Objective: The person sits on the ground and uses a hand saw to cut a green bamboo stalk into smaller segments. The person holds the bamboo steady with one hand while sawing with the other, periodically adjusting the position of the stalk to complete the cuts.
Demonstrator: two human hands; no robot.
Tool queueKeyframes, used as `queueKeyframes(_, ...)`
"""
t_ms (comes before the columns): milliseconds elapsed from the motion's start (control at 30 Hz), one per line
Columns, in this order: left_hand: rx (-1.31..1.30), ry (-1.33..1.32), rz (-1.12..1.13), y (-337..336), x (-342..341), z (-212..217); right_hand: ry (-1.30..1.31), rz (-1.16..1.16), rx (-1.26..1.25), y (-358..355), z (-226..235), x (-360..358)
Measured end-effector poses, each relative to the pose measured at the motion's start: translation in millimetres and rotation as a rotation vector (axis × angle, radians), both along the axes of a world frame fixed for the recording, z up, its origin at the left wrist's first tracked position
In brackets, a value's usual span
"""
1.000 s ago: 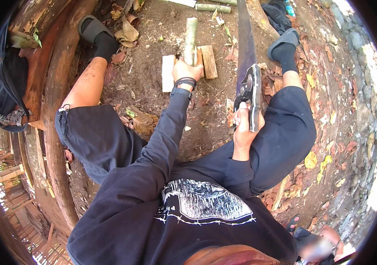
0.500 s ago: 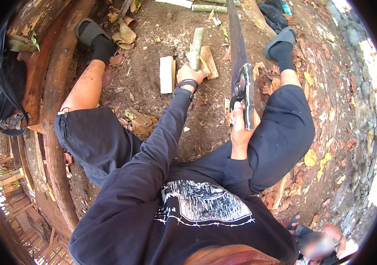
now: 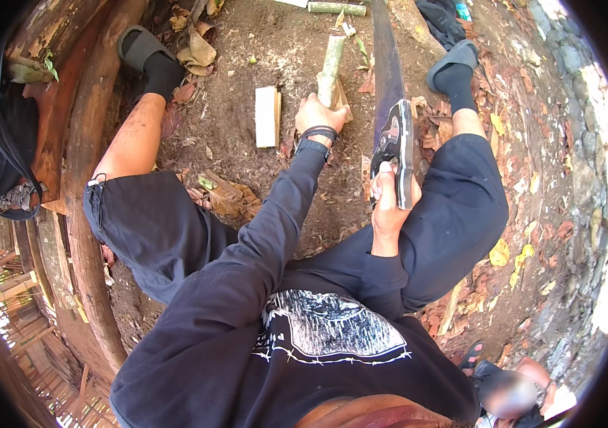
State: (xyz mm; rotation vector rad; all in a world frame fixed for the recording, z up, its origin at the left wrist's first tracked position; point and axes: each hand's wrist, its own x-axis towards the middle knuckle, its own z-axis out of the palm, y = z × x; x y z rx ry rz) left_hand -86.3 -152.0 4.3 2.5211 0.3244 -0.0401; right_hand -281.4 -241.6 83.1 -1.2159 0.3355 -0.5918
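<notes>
Left hand [image 3: 322, 116], clasping the stick [image 3: 331, 63] by its near end, has shifted right: the stick is now farther from the left block [image 3: 267, 118], nearer the saw [image 3: 388, 71] that the right hand [image 3: 388, 210] grips.

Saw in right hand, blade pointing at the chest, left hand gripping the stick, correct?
Not the blade: the head view shows it pointing away from the chest. The right hand holds the saw, and the left hand grips the stick.
</notes>
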Motion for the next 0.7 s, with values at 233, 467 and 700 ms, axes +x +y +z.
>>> queueKeyframes(233, 0.028, 0.062, -0.033, -22.6, 5.7, 2.7, 0.015, 0.013, -0.010, -3.0, 1.3, 0.0)
queueKeyframes(467, -0.034, -0.108, -0.132, 18.5, 13.7, -11.7, 0.030, 0.032, -0.013, -0.7, 3.5, -0.5)
queueKeyframes(700, 0.143, -0.190, -0.449, 110.8, 56.0, 28.0, 0.071, 0.078, -0.086, 2.1, 0.3, -3.2)
